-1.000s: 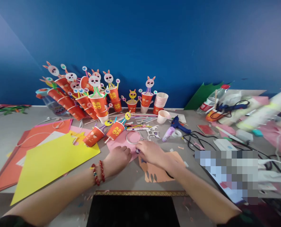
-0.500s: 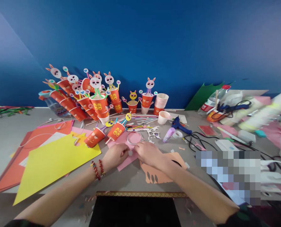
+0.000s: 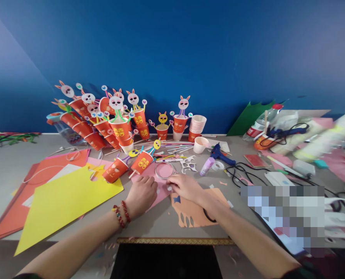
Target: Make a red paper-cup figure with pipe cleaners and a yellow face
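Note:
Above the pink paper (image 3: 161,197), my left hand (image 3: 143,195) has its fingers curled in, and a small pale bit shows beside them; whether they grip it is hard to see. My right hand (image 3: 186,187) is pinched at the fingertips by a small white piece (image 3: 169,188), too small to name. Just beyond the hands lies a clear round ring of tape (image 3: 164,170). Under my right wrist is an orange paper sheet (image 3: 190,211) with cut-out holes, and the dark handle of what may be scissors (image 3: 209,216) partly shows there.
Decorated red paper cups (image 3: 143,162) with rabbit faces crowd the back left. Yellow paper (image 3: 73,197) covers the left side. A glue stick (image 3: 207,166), a blue glue gun (image 3: 222,154), a white cup (image 3: 200,144) and black cables (image 3: 242,170) lie to the right.
My hands have drawn slightly apart. The left has turned so its back shows more, and the right fingertips have come up with the small white piece.

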A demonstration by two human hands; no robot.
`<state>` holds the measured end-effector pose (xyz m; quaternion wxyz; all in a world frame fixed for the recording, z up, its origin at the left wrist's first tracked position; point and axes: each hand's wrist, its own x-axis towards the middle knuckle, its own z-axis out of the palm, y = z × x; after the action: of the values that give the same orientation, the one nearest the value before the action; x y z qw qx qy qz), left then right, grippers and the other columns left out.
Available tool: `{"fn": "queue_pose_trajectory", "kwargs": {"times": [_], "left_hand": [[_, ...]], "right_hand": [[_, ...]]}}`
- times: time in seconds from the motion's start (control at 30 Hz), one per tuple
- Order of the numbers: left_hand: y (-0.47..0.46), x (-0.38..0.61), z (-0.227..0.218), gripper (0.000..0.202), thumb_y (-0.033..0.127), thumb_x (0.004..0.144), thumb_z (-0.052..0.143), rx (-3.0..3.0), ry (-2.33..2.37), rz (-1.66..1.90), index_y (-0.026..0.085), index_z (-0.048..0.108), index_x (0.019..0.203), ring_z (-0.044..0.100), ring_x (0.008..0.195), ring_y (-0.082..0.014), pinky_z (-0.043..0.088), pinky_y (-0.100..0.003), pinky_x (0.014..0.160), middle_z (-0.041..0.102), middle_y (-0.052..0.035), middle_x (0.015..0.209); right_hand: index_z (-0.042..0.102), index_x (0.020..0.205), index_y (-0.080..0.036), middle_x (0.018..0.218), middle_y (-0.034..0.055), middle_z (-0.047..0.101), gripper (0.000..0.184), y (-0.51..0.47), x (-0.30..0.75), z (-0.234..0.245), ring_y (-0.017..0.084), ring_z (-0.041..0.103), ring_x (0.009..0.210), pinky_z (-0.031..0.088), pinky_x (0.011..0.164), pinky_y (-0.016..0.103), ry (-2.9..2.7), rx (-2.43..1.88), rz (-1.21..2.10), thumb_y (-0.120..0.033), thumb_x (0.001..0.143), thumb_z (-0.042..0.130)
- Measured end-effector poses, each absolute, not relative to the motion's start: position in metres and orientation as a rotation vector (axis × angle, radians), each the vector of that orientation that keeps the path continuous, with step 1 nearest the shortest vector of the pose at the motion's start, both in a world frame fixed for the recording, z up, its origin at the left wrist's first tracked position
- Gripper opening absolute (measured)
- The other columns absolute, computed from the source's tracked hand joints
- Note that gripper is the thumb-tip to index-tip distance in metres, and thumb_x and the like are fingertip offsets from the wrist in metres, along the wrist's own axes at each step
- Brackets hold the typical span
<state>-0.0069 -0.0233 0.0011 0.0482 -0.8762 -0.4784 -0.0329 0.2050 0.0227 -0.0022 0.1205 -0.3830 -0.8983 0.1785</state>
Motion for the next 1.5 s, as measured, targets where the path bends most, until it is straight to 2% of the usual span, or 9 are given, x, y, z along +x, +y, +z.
{"fn": "queue_pose_trajectory", "kwargs": {"times": [0.17, 0.3, 0.53, 0.93, 1.17, 1.37, 1.5], "left_hand": [[-0.025, -0.011, -0.001, 0.017, 0.024, 0.095, 0.051, -2.658, -1.464, -0.112, 0.014, 0.065, 0.093, 0.059, 0.088, -0.0289, 0.043, -0.043, 0.076, 0.065, -0.0122, 0.093], [-0.031, -0.019, -0.003, 0.014, 0.019, 0.094, 0.050, -2.743, -1.424, -0.183, 0.017, 0.063, 0.097, 0.057, 0.091, -0.0252, 0.046, -0.040, 0.081, 0.064, -0.0083, 0.097], [-0.041, -0.032, -0.006, 0.027, 0.016, 0.093, 0.050, -2.908, -1.334, -0.272, 0.019, 0.060, 0.117, 0.055, 0.101, -0.0259, 0.048, -0.041, 0.089, 0.064, -0.0098, 0.110], [-0.035, -0.031, -0.001, 0.018, 0.018, 0.093, 0.053, -2.938, -1.251, -0.149, 0.019, 0.060, 0.108, 0.054, 0.094, -0.0262, 0.047, -0.040, 0.083, 0.064, -0.0079, 0.102], [-0.028, -0.035, -0.012, 0.014, 0.018, 0.090, 0.054, -2.975, -1.229, -0.361, 0.022, 0.060, 0.102, 0.053, 0.090, -0.0234, 0.046, -0.036, 0.080, 0.061, -0.0069, 0.097], [-0.027, -0.039, -0.014, 0.020, 0.015, 0.088, 0.053, -3.009, -1.252, -0.556, 0.023, 0.060, 0.105, 0.055, 0.090, -0.0241, 0.048, -0.037, 0.081, 0.063, -0.0073, 0.098], [-0.027, -0.040, -0.017, 0.018, 0.013, 0.089, 0.050, -3.020, -1.291, -0.656, 0.021, 0.060, 0.102, 0.056, 0.089, -0.0235, 0.048, -0.037, 0.081, 0.064, -0.0073, 0.097]], "right_hand": [[0.072, 0.097, -0.020, 0.096, 0.0057, 0.073, 0.022, 0.021, 0.208, -0.003, 0.019, 0.066, 0.087, 0.043, 0.073, 0.026, -2.638, -1.076, 0.501, -0.007, 0.092, 0.055], [0.071, 0.097, -0.019, 0.096, 0.0062, 0.071, 0.017, 0.017, 0.209, -0.003, 0.020, 0.064, 0.087, 0.043, 0.073, 0.027, -2.668, -1.070, 0.461, -0.013, 0.095, 0.055], [0.068, 0.097, -0.019, 0.100, 0.0063, 0.067, 0.014, 0.010, 0.209, -0.009, 0.020, 0.061, 0.092, 0.044, 0.077, 0.029, -2.715, -1.074, 0.349, -0.016, 0.096, 0.055], [0.065, 0.091, -0.018, 0.095, 0.0055, 0.067, 0.015, 0.010, 0.205, -0.009, 0.020, 0.061, 0.088, 0.044, 0.074, 0.028, -2.755, -1.076, 0.271, -0.021, 0.098, 0.053], [0.069, 0.089, -0.021, 0.093, 0.0027, 0.070, 0.012, 0.018, 0.208, 0.008, 0.017, 0.065, 0.082, 0.044, 0.069, 0.025, -2.595, -1.169, 0.397, -0.018, 0.094, 0.058], [0.071, 0.102, -0.020, 0.107, 0.0061, 0.071, 0.019, 0.071, 0.200, 0.023, 0.019, 0.066, 0.100, 0.046, 0.085, 0.027, -2.471, -1.400, 0.275, -0.016, 0.097, 0.053], [0.072, 0.102, -0.019, 0.105, 0.0090, 0.069, 0.022, 0.104, 0.187, 0.016, 0.023, 0.065, 0.101, 0.047, 0.082, 0.029, -2.558, -1.457, 0.212, -0.011, 0.094, 0.053]]}}
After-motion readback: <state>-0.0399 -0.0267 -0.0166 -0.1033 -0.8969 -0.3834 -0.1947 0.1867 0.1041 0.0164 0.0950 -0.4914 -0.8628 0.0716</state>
